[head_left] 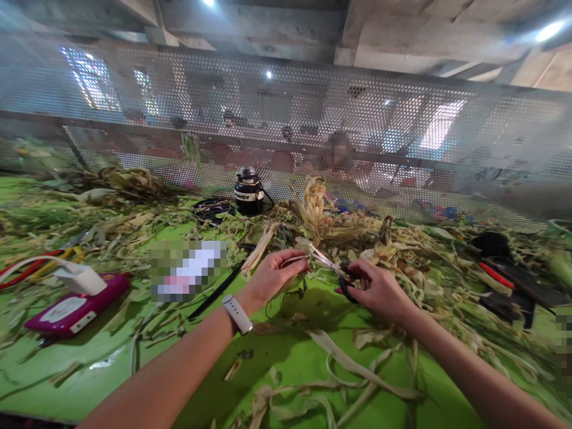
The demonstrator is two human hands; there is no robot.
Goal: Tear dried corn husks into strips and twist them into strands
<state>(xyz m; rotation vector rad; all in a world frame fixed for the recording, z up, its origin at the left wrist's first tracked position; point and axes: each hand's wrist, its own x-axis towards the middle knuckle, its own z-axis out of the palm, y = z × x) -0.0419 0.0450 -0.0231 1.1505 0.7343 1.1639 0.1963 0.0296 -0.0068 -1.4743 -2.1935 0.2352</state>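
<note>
My left hand [270,275] wears a pale watch band. Its thumb and fingers pinch a thin pale strip [294,258], too small to identify for sure. From the right, my right hand [379,287] grips a pair of scissors [329,263] by the black handles. The metal blades point up and left, with their tips just beyond my left fingertips. Whether the blades touch the strip is hard to see. Behind both hands lies a bundle of dried corn husk [315,205]. Long husk strips [344,354] curl on the green tabletop [286,375] below my wrists.
Husk scraps cover much of the table. At left are a magenta power strip [100,298] with a white charger [80,277] and a blurred-out phone-like object [190,271]. A black bottle [248,192] stands before a perforated metal screen [268,113]. Dark tools [513,286] lie right.
</note>
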